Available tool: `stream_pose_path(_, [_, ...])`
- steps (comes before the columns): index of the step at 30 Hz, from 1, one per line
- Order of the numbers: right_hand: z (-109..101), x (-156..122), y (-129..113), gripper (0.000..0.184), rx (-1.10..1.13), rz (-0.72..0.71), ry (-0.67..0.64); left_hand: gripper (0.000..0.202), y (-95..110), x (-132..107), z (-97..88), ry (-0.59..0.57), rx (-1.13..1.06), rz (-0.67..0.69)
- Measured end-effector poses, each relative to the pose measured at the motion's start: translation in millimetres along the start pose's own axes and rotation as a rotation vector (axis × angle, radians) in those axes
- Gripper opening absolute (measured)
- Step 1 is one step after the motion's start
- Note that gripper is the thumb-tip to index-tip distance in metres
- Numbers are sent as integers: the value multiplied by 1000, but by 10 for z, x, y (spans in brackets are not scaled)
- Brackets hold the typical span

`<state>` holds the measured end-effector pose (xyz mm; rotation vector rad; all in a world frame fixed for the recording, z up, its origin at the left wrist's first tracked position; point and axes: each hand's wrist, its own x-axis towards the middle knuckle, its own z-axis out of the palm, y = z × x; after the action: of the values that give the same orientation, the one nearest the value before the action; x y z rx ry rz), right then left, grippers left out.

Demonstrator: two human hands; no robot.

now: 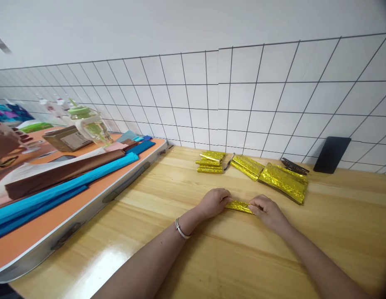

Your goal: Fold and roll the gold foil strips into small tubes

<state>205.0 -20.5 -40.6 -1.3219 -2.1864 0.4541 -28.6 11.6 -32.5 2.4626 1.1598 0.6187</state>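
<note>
A narrow folded strip of shiny gold foil [239, 206] lies low over the wooden table [168, 253], stretched between my two hands. My left hand [215, 202] pinches its left end, with a bracelet on that wrist. At the right end, the fingers of my right hand [267, 211] are closed on the same strip. Beyond my left hand sits a small pile of folded gold foil strips [210, 162]. Flat gold foil sheets [283, 182] lie in a stack past my right hand, with more gold foil [247, 167] beside them.
A pen [229, 162] lies between the foil piles. Near the wall are a dark hair clip [294, 166] and a black phone [332, 155] leaning upright. On the left, an orange-topped table [30, 245] carries folded blue cloth [68, 176], a cardboard box [67, 138] and a green-lidded bottle [89, 122].
</note>
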Motion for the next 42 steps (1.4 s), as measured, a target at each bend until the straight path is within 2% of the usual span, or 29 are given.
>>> stream_pose_path(6, [55,-26,-114,18,-237,-129,54,18,74,-8,80,30,-3,15])
stream_pose_path(10, [84,-55,-161,18,-304,-185,88,16,120,-16,128,48,-9,42])
stream_pose_path(23, [124,-7,-147,18,-277,-236,62,16,169,-8,210,57,-25,140])
stream_pose_path(34, [123,-13,-154,18,-272,-274,33,18,168,-34,198,58,-5,202])
stream_pose_path(42, [108,2,-184,18,-149,-261,24,15,167,-53,181,47,-29,162])
